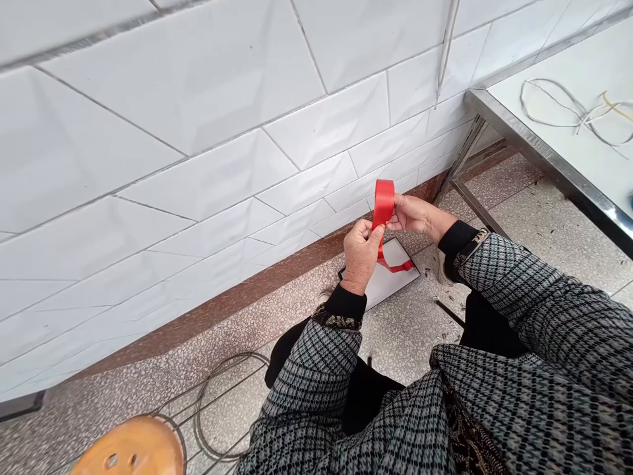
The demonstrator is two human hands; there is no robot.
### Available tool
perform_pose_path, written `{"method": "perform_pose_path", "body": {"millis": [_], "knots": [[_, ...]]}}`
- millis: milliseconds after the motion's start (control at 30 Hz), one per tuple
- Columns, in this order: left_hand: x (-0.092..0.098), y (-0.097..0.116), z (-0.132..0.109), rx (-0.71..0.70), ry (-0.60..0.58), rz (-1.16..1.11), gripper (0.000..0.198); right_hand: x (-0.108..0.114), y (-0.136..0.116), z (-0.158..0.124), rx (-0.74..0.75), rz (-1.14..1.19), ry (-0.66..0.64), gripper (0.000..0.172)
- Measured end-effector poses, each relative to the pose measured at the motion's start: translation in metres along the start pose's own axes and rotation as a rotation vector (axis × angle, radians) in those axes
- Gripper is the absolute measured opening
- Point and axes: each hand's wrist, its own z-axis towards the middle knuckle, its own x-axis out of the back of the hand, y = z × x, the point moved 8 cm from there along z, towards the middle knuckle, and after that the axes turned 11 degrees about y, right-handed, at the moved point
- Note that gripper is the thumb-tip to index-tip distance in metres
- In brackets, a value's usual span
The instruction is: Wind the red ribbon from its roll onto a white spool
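In the head view, both my hands hold a glossy red ribbon (384, 200), whose upper part stands up as a wide loop or fold. My left hand (361, 256) pinches its lower part between thumb and fingers. From the other side, my right hand (413, 214) has its fingers closed on the ribbon's edge. A narrower length of red hangs below the hands and crosses over a white, dark-edged flat panel (394, 290) on the floor. My left hand and wrist cover part of that panel.
A white tiled wall (217, 171) runs along the left and front. A metal-edged table (539, 148) with loose thin cords (578, 119) stands at right. An orange round stool seat (131, 448) and a wire rack (222, 402) are at lower left. Dark bits lie on the speckled floor (400, 336).
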Motion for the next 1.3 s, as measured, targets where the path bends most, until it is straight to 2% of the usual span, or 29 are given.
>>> {"method": "perform_pose_path", "body": {"millis": [200,333,500,667,867,1100,1200,1300], "knots": [[-0.014,-0.011,-0.003,0.083,-0.093,-0.139,0.039,-0.004,0.002,-0.002,-0.02,0.006,-0.052,0.03],[-0.006,-0.012,0.001,0.083,-0.016,-0.085,0.036,-0.003,0.005,0.0,-0.046,0.011,-0.053,0.029],[0.003,-0.008,0.003,0.085,0.037,-0.043,0.032,-0.008,0.01,0.005,-0.087,0.009,-0.119,0.016],[0.004,0.004,0.006,0.053,-0.066,-0.054,0.055,-0.014,0.009,0.001,-0.11,-0.043,-0.16,0.015],[0.008,0.004,0.008,0.056,-0.128,-0.025,0.059,-0.016,0.009,-0.001,-0.077,-0.095,-0.186,0.017],[0.005,-0.003,0.008,0.179,-0.174,-0.103,0.071,-0.018,0.014,-0.012,-0.056,-0.179,-0.278,0.018],[0.004,-0.003,0.006,0.249,-0.214,-0.198,0.077,-0.013,0.005,-0.014,0.056,-0.28,-0.276,0.011],[0.006,-0.003,0.003,0.319,-0.26,-0.241,0.078,-0.006,-0.014,-0.011,0.301,-0.359,-0.213,0.017]]}}
